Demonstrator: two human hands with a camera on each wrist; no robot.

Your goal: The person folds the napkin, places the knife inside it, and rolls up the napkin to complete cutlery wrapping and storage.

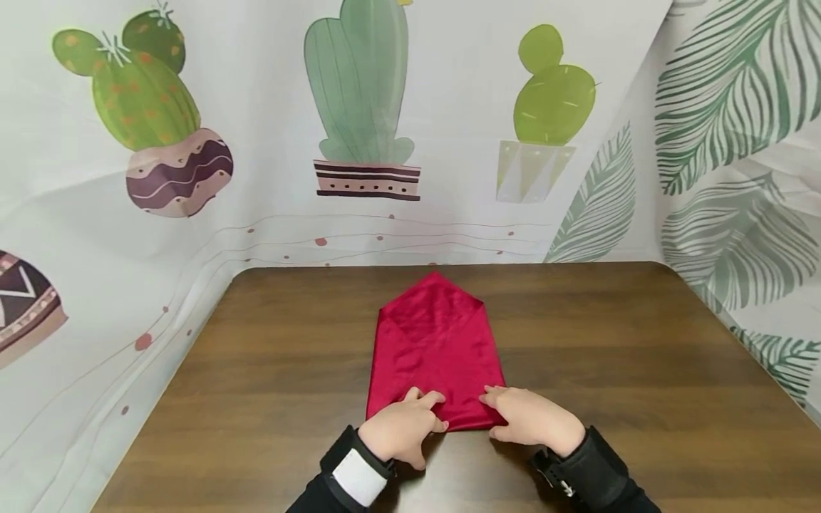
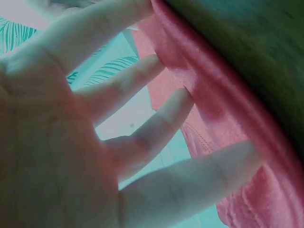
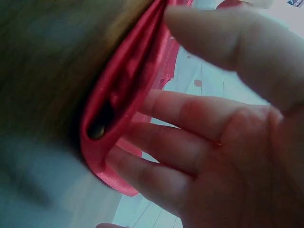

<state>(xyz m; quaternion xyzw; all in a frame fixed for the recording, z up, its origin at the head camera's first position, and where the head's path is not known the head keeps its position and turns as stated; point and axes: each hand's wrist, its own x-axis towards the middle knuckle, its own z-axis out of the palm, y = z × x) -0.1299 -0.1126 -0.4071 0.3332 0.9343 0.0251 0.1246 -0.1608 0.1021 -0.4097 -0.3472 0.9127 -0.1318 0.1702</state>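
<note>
A red satin cloth (image 1: 436,349) lies folded on the wooden table, its point facing the far edge and its straight folded edge facing me. My left hand (image 1: 403,429) rests with spread fingers on the cloth's near left part. In the left wrist view the left fingers (image 2: 137,149) reach out fairly straight, tips at the red fabric (image 2: 209,90). At the near right corner, my right hand (image 1: 532,417) touches the cloth with its fingertips. The right wrist view shows layered folds (image 3: 137,71) of the cloth, with the right thumb (image 3: 209,35) at the edge and the other fingers extended over it.
The brown wooden table (image 1: 288,335) extends around the cloth on all sides. Behind it and to the left hangs a white sheet (image 1: 256,178) printed with potted cacti; leaf-printed fabric (image 1: 737,235) is at the right. Black bands (image 1: 586,463) wrap both wrists.
</note>
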